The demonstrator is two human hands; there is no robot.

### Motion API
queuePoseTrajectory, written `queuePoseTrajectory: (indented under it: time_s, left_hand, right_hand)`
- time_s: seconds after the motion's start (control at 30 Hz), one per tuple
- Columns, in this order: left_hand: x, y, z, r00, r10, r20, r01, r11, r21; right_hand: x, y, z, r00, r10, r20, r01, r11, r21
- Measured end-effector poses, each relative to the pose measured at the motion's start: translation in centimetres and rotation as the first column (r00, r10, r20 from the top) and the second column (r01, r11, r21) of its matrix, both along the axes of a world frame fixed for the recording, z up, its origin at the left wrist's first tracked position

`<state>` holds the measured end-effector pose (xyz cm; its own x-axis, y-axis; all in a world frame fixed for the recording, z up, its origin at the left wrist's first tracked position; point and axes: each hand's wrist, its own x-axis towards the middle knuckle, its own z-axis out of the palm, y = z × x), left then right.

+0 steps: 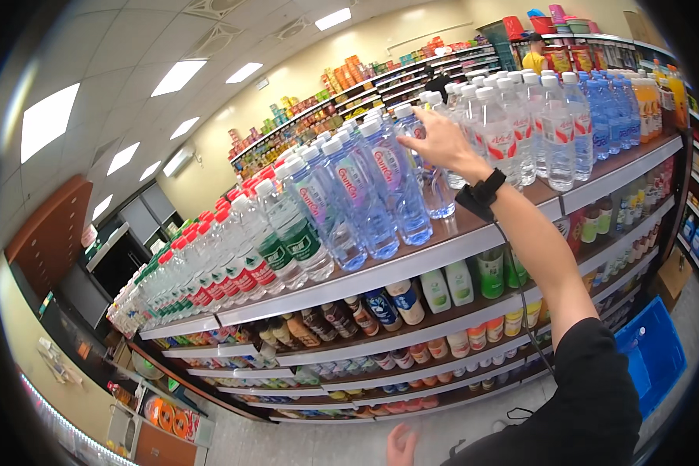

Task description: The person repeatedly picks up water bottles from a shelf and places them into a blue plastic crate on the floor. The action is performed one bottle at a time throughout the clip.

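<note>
My right hand (442, 140), with a black band on its wrist, reaches over the top shelf. Its thumb and forefinger are spread by the neck of a clear, bluish water bottle (440, 201) with a white cap; a firm grip does not show. Left of it stand tall GantCo bottles (378, 192), upright in rows. To the right are water bottles with red-and-white labels (559, 134). Low at the bottom edge, my left hand (402, 445) is blurred and partly cut off, its fingers loosely apart with nothing seen in them.
Rows of red-capped bottles (227, 274) run left along the shelf. Lower shelves carry bottled drinks, including green bottles (490, 274). A blue crate (655, 355) sits on the floor at right. A dark cable (524, 309) hangs beside my forearm. A person in yellow (535, 58) is far behind.
</note>
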<state>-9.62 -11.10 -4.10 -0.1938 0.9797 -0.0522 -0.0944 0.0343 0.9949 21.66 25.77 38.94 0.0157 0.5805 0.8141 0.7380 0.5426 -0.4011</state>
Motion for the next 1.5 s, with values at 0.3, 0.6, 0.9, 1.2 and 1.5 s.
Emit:
queuePoseTrajectory:
  time_s: [0.3,0.6,0.9,1.2,1.5]
  left_hand:
    - [0.4,-0.4,0.4,0.998,-0.048,0.027,0.048,0.999,-0.013]
    - [-0.5,-0.2,-3.0,0.973,-0.228,0.036,0.229,0.972,-0.042]
    - [3.0,3.9,-2.7,0.737,-0.668,-0.108,0.625,0.733,-0.269]
    - [14.0,5.5,-2.1,0.163,-0.984,0.065,0.876,0.114,-0.468]
    - [23.6,5.6,-2.5,-0.098,-0.980,0.173,0.599,-0.197,-0.777]
  right_hand:
    - [-0.2,1.4,-1.3,0.999,-0.032,0.025,0.031,0.999,0.029]
    - [0.2,-18.4,-12.2,0.991,0.123,-0.059,-0.131,0.979,-0.154]
    - [15.1,-37.5,-33.3,0.862,-0.323,0.390,0.497,0.384,-0.778]
    - [21.2,-46.7,-48.1,0.897,-0.392,0.206,0.235,0.028,-0.971]
    - [34.8,-46.5,-59.2,0.871,-0.477,0.117,0.105,-0.053,-0.993]
